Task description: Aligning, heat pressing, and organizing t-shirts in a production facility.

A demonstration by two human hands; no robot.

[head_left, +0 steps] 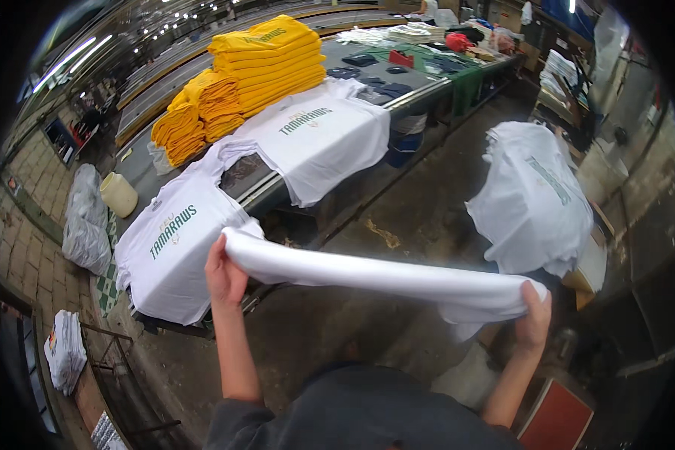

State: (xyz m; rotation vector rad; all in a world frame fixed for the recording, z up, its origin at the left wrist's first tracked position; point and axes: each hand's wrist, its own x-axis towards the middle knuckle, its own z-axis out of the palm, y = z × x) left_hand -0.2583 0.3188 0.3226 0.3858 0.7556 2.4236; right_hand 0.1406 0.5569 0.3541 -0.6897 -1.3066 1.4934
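Observation:
A white T-shirt (375,276) is stretched out in the air between my two hands, its near edge drawn taut and the rest hanging behind. My left hand (225,271) pinches one end, beside the long table. At the other end my right hand (533,315) is closed round the cloth, below a heap of white shirts. Two white T-shirts with green print lie over the table edge: one shirt (176,244) just left of my left hand, another shirt (307,139) farther along.
Stacks of folded yellow shirts (266,64) stand on the long table (240,184). White printed shirts (532,202) are piled at the right. A cream plastic container (118,194) and a clear plastic bag (87,225) are at the left. A blue bucket (405,146) sits under the table.

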